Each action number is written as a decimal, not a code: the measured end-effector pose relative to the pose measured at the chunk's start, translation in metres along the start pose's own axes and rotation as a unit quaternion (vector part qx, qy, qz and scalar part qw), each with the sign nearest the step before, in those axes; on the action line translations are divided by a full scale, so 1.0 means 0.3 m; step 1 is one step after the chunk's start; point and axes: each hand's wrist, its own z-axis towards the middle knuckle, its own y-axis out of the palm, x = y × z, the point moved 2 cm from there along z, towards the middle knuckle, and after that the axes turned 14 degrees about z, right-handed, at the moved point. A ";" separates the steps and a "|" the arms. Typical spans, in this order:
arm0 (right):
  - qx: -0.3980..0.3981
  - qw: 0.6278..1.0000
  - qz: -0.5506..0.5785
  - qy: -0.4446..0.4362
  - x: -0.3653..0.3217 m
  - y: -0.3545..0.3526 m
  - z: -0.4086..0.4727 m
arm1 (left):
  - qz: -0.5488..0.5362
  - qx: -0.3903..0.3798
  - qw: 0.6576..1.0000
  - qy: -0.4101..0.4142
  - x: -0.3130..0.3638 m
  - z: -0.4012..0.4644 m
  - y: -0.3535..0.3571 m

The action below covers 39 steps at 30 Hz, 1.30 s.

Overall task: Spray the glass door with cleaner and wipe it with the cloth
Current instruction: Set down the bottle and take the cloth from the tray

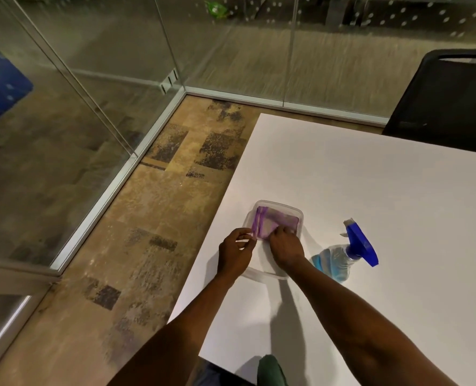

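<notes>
Glass door [64, 112] stood well off to the left of both hands and ahead of them, across a strip of patterned floor [153, 218]; no wet patch or wipe marks could be made out on it. Table [370, 218] carried everything else. Spray bottle [345, 257] of blue cleaner lay on its side just to the right of the right hand, untouched, trigger head pointing away from the person. Clear plastic tub [273, 240] sat under both hands, the folded purple cloth [276, 221] inside it at the far end.

Left hand [235, 253] was at the tub's left rim, fingers curled and pinching at the near left corner of the cloth or the rim; which one could not be told. Right hand [285, 245] was closed down on the cloth's near edge, fingers bent over it.

Judgement: step in hand was fetching the cloth, before any spraying. Next move would call for lifting the cloth clear of the tub, freeing one hand for the bottle, then turning left toward the door.
</notes>
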 end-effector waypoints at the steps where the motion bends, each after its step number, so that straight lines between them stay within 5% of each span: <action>1: 0.002 1.000 0.010 0.000 -0.002 0.001 0.005 | -0.002 -0.004 1.000 0.000 0.001 0.000 -0.006; 12: 0.048 0.998 0.006 -0.027 -0.044 -0.058 0.004 | -0.007 -0.024 1.000 0.001 0.026 0.003 -0.055; 18: 0.180 0.962 0.196 -0.056 -0.106 -0.135 -0.071 | -0.035 -0.006 0.999 0.010 0.064 0.007 -0.077; 22: 0.202 0.918 0.337 -0.047 -0.160 -0.203 -0.146 | -0.044 -0.001 0.999 0.025 0.093 -0.012 -0.111; 32: 0.051 0.843 0.530 -0.078 -0.278 -0.363 -0.203 | 0.047 -0.033 0.991 0.123 0.216 -0.080 -0.260; 39: -0.052 0.782 0.617 -0.071 -0.455 -0.412 -0.277 | -0.060 -0.081 0.985 0.141 0.302 -0.141 -0.406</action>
